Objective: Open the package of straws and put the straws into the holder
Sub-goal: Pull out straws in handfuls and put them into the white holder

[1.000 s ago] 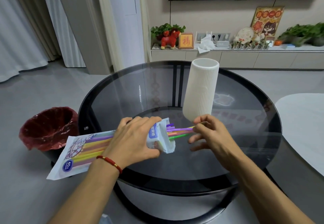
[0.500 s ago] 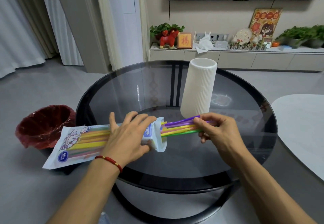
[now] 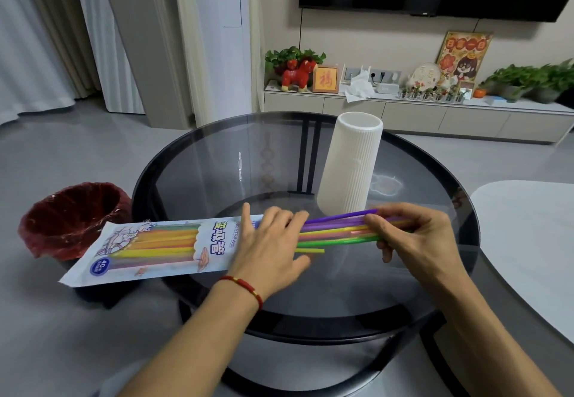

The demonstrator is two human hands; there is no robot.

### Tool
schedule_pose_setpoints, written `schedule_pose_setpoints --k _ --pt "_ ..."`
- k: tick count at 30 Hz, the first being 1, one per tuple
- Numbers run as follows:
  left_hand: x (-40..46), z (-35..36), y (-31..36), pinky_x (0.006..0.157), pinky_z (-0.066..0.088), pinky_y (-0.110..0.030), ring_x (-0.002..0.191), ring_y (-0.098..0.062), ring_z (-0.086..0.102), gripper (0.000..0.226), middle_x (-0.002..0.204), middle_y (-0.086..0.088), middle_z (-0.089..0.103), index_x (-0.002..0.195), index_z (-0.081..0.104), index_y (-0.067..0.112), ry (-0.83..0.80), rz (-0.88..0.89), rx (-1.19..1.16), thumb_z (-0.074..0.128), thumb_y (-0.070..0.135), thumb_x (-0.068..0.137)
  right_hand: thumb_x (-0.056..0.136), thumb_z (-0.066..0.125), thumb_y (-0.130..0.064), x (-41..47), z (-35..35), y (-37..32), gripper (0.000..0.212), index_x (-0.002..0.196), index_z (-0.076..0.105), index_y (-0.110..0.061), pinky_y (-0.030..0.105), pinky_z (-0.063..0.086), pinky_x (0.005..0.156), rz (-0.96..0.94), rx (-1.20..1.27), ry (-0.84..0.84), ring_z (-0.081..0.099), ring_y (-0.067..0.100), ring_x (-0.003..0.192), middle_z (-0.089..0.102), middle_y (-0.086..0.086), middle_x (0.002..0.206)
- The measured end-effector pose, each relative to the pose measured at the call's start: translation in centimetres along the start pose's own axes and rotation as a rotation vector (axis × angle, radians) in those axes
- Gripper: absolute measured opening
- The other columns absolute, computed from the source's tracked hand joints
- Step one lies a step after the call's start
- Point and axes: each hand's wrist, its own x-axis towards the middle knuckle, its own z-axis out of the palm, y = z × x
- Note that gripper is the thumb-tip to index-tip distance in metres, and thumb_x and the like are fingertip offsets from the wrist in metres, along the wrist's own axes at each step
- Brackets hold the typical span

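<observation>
The straw package [image 3: 155,246], white with a clear window showing coloured straws, lies flat across the left rim of the round glass table [image 3: 217,160] and hangs past the edge. My left hand [image 3: 273,247] presses on its open right end with fingers spread. A bundle of coloured straws [image 3: 335,230] sticks out of that end to the right. My right hand [image 3: 410,235] grips the bundle's right part. One yellow straw [image 3: 310,251] lies shorter below the bundle. The white ribbed holder [image 3: 352,166] stands upright just behind the straws.
A bin with a red liner [image 3: 71,216] stands on the floor left of the table, under the package's far end. A pale table top [image 3: 528,241] lies to the right. A low cabinet with plants and ornaments [image 3: 403,107] runs along the back wall.
My right hand has drawn the straw bundle further out to the right. The package now lies flatter and shifted left, with its folded end smoothed under my left hand.
</observation>
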Motion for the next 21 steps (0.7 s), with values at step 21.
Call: schedule_pose_setpoints --k 21 --pt "-0.5 2.0 0.3 0.114 0.021 -0.053 0.124 -0.019 0.043 0.020 0.115 0.008 0.056 0.111 0.046 0.028 0.076 -0.091 0.012 0.043 0.041 0.096 0.100 0.062 -0.033 -0.3 3.9 1.0 0.039 0.080 0.081 -0.006 0.024 0.050 0.045 0.255 0.222 0.279 0.053 0.019 0.039 0.064 0.011 0.052"
